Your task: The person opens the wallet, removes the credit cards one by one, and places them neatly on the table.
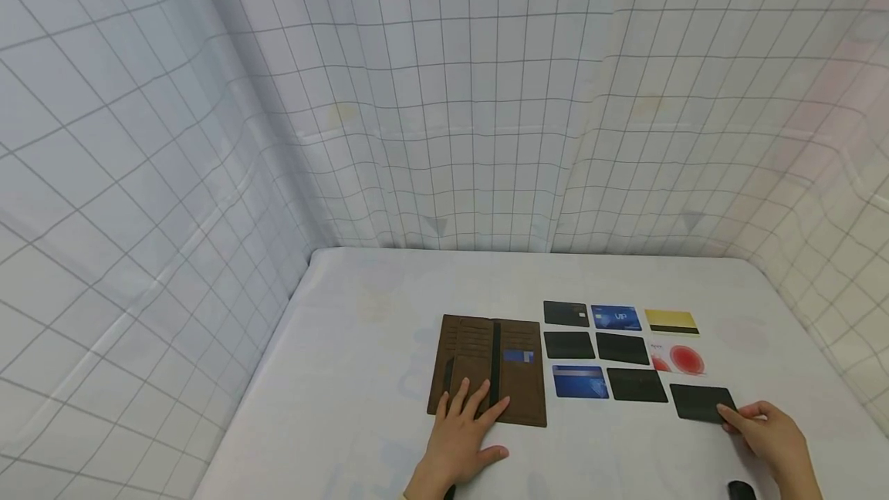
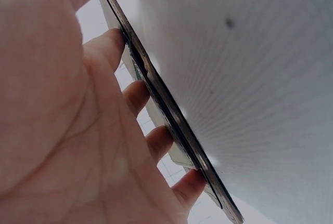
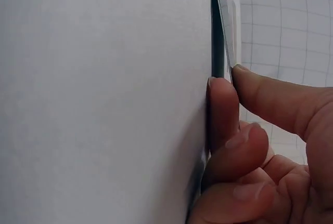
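On the white table (image 1: 361, 407), your left hand (image 1: 461, 427) lies flat, fingers straight, on the open brown wallet (image 1: 489, 365); your right hand (image 1: 771, 430) pinches the black card (image 1: 701, 401) just beyond its fingertips.

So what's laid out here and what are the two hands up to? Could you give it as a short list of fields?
surface: white table
wallet: brown wallet, open flat, a blue card in a slot
left hand: left hand rests flat on the wallet
right hand: right hand pinches the edge of a black card
loose cards: nine in rows, including a yellow card and a red and white card
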A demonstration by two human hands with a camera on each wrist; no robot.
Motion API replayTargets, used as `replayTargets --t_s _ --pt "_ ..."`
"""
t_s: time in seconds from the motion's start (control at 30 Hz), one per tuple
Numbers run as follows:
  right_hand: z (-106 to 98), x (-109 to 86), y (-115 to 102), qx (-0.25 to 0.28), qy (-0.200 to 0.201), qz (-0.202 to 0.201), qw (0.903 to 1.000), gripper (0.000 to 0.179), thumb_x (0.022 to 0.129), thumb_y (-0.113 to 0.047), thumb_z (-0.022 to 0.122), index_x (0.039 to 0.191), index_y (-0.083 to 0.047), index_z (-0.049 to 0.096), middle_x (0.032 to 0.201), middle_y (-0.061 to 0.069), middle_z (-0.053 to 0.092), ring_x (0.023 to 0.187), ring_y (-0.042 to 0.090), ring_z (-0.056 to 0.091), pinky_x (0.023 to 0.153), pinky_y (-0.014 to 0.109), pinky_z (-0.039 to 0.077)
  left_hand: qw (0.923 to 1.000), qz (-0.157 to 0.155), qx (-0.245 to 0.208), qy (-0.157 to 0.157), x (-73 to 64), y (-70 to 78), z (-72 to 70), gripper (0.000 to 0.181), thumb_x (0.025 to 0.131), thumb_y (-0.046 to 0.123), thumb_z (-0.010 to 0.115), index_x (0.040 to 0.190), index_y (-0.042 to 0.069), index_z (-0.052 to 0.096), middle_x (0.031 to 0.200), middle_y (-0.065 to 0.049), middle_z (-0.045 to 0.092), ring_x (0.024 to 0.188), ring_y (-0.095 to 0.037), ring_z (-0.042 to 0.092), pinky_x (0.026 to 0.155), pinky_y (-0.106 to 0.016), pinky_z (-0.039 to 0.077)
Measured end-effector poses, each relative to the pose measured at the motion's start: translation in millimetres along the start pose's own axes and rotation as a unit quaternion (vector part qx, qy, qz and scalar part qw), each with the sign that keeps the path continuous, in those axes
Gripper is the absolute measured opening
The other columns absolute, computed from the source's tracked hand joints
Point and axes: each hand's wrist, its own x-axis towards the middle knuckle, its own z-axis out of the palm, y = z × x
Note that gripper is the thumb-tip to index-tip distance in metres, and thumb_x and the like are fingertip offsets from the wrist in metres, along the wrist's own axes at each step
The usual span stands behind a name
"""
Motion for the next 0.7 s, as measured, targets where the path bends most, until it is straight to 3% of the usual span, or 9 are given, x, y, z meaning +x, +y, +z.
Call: replayTargets --t_s 0.27,0.53,0.7 --pt "-1.9 4.7 -1.0 -0.032 -0.036 0.008 0.9988 0.067 0.071 -0.059 0.074 0.083 0.004 0.053 0.064 0.000 0.061 0.063 0.020 0.047 0.056 0.032 0.040 1.0000 0.004 -0.008 -0.001 0.5 -1.6 -0.3 0.068 0.085 0.063 0.053 0.146 0.037 0.036 0.153 -0.001 0.028 0.139 -0.035 0.021 0.100 -0.062 0.024" --pt "-1.1 3.6 -2.3 -0.032 -0.031 0.016 0.9989 0.071 0.066 -0.063 0.075 0.080 0.003 0.053 0.063 0.001 0.057 0.061 0.020 0.049 0.055 0.032 0.041 1.0000 0.001 -0.006 -0.008 0.8 -0.9 -0.1 0.068 0.085 0.063 0.052 0.146 0.039 0.035 0.153 0.000 0.027 0.139 -0.033 0.020 0.101 -0.061 0.024" --pt "-1.4 3.0 -3.5 -0.045 -0.029 0.006 0.9985 0.077 0.065 -0.067 0.073 0.081 0.004 0.052 0.062 0.002 0.056 0.060 0.019 0.050 0.054 0.031 0.043 0.9999 0.008 -0.007 0.007 0.7 -1.7 1.7 0.067 0.085 0.063 0.053 0.145 0.037 0.037 0.152 -0.001 0.029 0.138 -0.034 0.022 0.100 -0.062 0.025"
